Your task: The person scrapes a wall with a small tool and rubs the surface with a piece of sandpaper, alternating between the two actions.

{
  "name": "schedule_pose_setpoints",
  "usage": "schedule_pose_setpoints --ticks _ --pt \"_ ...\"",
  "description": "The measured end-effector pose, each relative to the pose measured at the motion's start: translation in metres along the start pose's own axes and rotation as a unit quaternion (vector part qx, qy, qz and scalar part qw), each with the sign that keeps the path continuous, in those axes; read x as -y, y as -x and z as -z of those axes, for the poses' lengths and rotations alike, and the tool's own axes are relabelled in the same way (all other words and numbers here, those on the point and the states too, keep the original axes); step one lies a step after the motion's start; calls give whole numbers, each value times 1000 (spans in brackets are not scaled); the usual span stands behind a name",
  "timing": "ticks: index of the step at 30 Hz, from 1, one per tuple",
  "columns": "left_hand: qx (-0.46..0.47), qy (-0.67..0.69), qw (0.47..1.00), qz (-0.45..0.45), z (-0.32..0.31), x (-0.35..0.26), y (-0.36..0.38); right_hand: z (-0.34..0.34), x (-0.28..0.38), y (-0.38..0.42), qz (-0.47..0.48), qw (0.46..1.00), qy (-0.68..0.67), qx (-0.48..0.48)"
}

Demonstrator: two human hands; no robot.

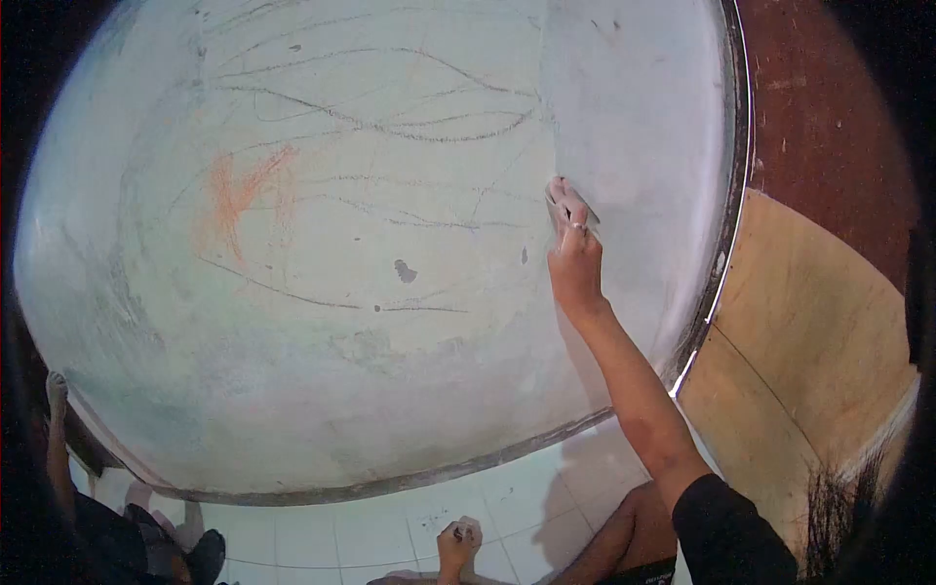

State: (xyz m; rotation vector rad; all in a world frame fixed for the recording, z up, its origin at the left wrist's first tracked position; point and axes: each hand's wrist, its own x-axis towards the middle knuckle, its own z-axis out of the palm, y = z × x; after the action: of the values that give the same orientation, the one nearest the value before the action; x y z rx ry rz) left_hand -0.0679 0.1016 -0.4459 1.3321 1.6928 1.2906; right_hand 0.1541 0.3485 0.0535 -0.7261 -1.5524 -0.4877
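My right hand (575, 234) is closed on a thin, flat, grey tool (589, 211), perhaps a scraper, and presses it against the pale wall (439, 263). It is at the seam between the greenish area and the whiter strip on the right. Dark curved lines and an orange scribble (236, 200) mark the wall left of that hand. At the bottom centre, my left hand (461, 539) is low over the white tiles, its fingers curled; what they hold, if anything, is too small to make out.
A person's hand (57, 390) touches the wall's left edge, with dark clothing below. White tiles (361, 536) run under the wall's dark lower border (390, 487). To the right are a tan board (804, 322) and a reddish-brown surface (819, 127). My bent leg shows at the bottom.
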Motion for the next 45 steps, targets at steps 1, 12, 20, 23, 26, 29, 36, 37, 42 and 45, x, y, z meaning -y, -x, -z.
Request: schedule_pose_setpoints --ticks 1,12,20,23,26,29,36,37,42,45 --pt "14 -87 996 -13 10 -29 4 2 4 10 -15 1000 -4 19" --pt "12 216 974 66 -23 89 -18 6 15 35 -42 997 19 59" --pt "48 203 974 91 -40 108 -9 12 13 9 -9 1000 -19 21" --pt "69 44 997 -6 -19 33 8 12 15 49 11 998 18 60" --pt "39 -106 991 -71 -4 -15 3 9 -2 44 32 997 26 61" --pt "39 -88 995 -41 -5 -2 12 12 0 4 -5 997 44 64" --pt "95 -50 994 -24 -4 -10 8 12 8 35 38 997 10 67" --pt "96 -25 995 -18 -8 18 6 11 10 20 29 998 12 54" --pt "136 -49 989 -31 12 -47 20 0 2 56 -7 998 -42 56" --pt "172 -64 983 -4 -3 23 2 11 8 35 61 994 80 37"
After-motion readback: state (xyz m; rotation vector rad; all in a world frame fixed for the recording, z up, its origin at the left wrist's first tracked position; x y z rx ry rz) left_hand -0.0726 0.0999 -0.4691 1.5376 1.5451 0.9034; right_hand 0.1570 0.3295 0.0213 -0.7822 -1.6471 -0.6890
